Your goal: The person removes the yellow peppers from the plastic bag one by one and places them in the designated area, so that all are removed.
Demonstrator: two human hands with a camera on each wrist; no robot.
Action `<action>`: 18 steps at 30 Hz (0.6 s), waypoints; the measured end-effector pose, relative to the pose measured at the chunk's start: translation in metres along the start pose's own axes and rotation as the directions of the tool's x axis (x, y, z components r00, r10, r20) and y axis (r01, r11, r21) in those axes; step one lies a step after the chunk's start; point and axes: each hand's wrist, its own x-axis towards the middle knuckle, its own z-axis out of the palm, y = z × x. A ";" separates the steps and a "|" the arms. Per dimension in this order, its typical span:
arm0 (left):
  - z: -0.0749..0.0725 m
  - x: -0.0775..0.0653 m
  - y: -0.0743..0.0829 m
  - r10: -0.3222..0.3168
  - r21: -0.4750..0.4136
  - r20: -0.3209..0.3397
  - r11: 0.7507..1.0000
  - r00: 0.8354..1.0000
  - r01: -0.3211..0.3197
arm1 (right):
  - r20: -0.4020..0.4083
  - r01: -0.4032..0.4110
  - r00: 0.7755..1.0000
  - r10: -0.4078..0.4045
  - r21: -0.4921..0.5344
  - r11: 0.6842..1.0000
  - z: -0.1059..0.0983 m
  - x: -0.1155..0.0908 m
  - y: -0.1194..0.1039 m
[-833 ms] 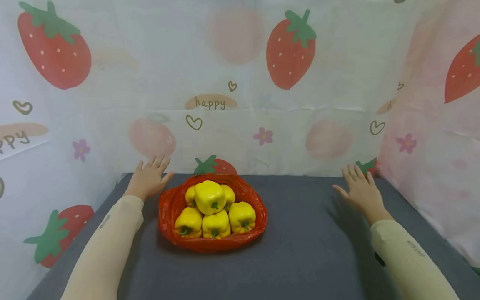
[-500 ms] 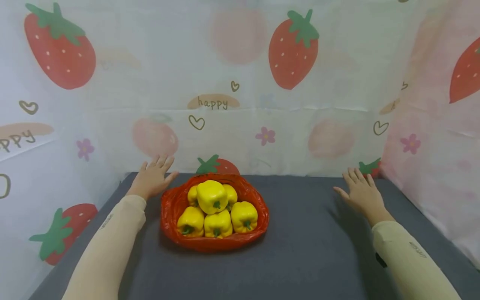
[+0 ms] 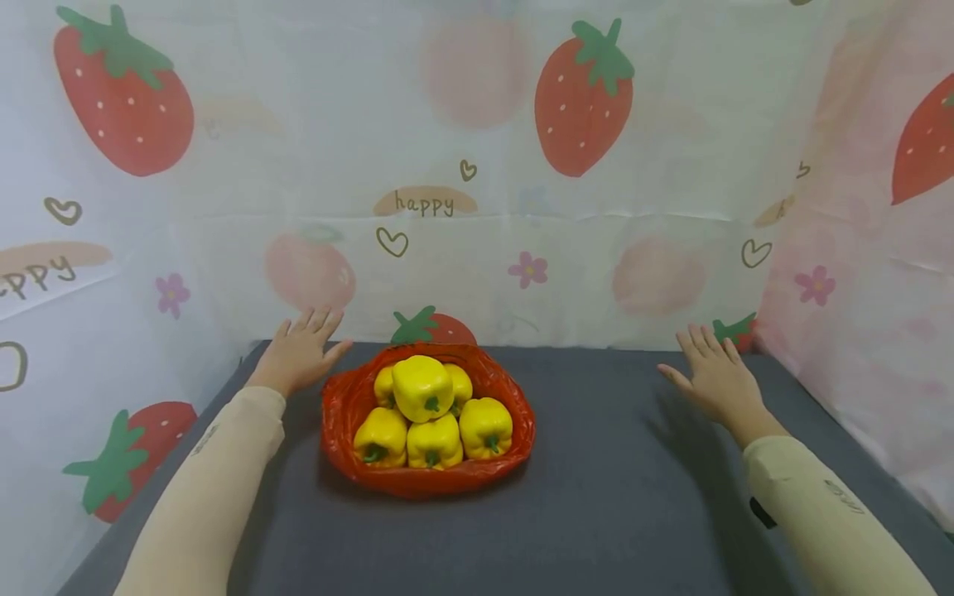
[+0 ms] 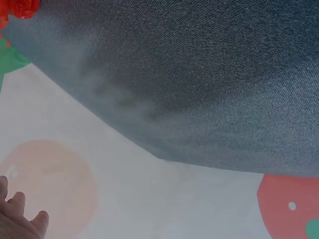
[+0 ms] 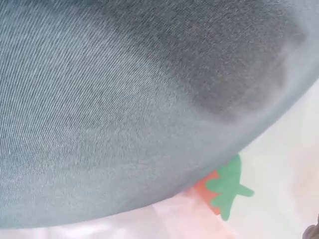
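Several yellow bell peppers [image 3: 422,389] are piled in a red plastic bag [image 3: 522,439], its mouth rolled wide around them, on the dark grey table. To the left of the bag, my left hand [image 3: 296,356] hovers with fingers spread and holds nothing. Its fingertips [image 4: 40,219] show at the lower left corner of the left wrist view, where a bit of the red bag [image 4: 24,7] also appears at the top. Far to the right of the bag, my right hand [image 3: 715,377] is held over the table, fingers extended, its shadow on the cloth. Only a sliver of it enters the right wrist view.
The grey-covered table [image 3: 581,513] reaches back to a white curtain [image 3: 477,273] printed with strawberries, hearts and flowers. The same printed cloth hangs along the left and right sides. Both forearms wear cream sleeves [image 3: 216,488].
The head view has shifted slightly, moving the scene a little to the right. Both hands stay raised and spread almost where they were; the bag and peppers keep their place.
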 end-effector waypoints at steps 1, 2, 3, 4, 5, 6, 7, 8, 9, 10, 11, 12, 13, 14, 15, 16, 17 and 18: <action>0.001 -0.001 -0.001 -0.002 -0.004 0.000 1.000 1.000 0.002 | 0.004 0.002 1.000 -0.002 -0.002 1.000 0.000 0.000 -0.001; 0.001 -0.001 -0.001 -0.001 -0.005 -0.002 1.000 1.000 0.001 | 0.007 0.005 1.000 -0.005 -0.004 1.000 0.000 0.000 -0.002; 0.001 -0.002 -0.001 0.000 -0.006 -0.005 1.000 1.000 0.000 | 0.009 0.007 1.000 -0.007 -0.003 1.000 -0.001 0.000 -0.002; 0.001 -0.002 -0.001 0.002 -0.005 -0.006 1.000 1.000 -0.002 | 0.012 0.006 1.000 -0.006 -0.004 1.000 -0.001 0.000 -0.003; 0.001 -0.002 -0.001 0.004 -0.003 -0.007 1.000 1.000 -0.004 | 0.010 0.007 1.000 -0.007 -0.002 1.000 0.000 0.000 -0.003; 0.001 -0.002 -0.001 0.007 -0.002 -0.007 1.000 1.000 -0.007 | 0.007 0.009 1.000 -0.009 0.000 1.000 0.000 0.000 -0.003; 0.001 -0.003 -0.001 0.009 -0.002 -0.008 1.000 1.000 -0.009 | 0.007 0.010 1.000 -0.010 0.007 1.000 0.001 -0.001 -0.003; 0.001 -0.004 -0.001 0.013 -0.001 -0.008 1.000 1.000 -0.013 | 0.003 0.011 1.000 -0.011 0.014 1.000 0.002 -0.001 -0.004; 0.001 -0.005 -0.001 0.014 -0.001 -0.005 1.000 1.000 -0.014 | 0.003 0.013 1.000 -0.013 0.018 1.000 0.003 -0.001 -0.005; 0.001 -0.005 0.000 0.018 -0.003 -0.004 1.000 1.000 -0.018 | -0.002 0.014 1.000 -0.014 0.022 1.000 0.004 -0.001 -0.005; 0.001 -0.005 0.000 0.022 -0.004 -0.004 1.000 1.000 -0.022 | -0.007 0.015 1.000 -0.014 0.025 1.000 0.005 -0.001 -0.006; 0.000 -0.006 0.000 0.024 -0.005 -0.002 1.000 1.000 -0.024 | -0.009 0.015 1.000 -0.015 0.027 1.000 0.006 -0.002 -0.007; 0.000 -0.006 0.000 0.025 -0.003 0.003 1.000 1.000 -0.025 | -0.011 0.017 1.000 -0.017 0.029 0.999 0.007 -0.002 -0.009; 0.000 -0.005 0.000 0.027 0.000 0.004 1.000 1.000 -0.027 | -0.015 0.019 1.000 -0.019 0.027 0.999 0.008 -0.002 -0.010; 0.000 -0.005 0.000 0.028 0.001 0.003 1.000 1.000 -0.028 | -0.015 0.021 1.000 -0.021 0.026 0.999 0.008 -0.001 -0.012; -0.001 -0.005 -0.001 0.031 0.003 -0.001 1.000 1.000 -0.031 | -0.017 0.024 1.000 -0.023 0.028 0.999 0.008 -0.001 -0.013; -0.001 -0.004 -0.001 0.032 0.006 -0.002 0.999 0.999 -0.032 | -0.018 0.026 1.000 -0.026 0.026 0.999 0.007 -0.001 -0.015; -0.002 -0.004 0.000 0.033 0.007 -0.001 0.999 0.999 -0.033 | -0.019 0.029 0.999 -0.029 0.028 0.999 0.007 -0.001 -0.016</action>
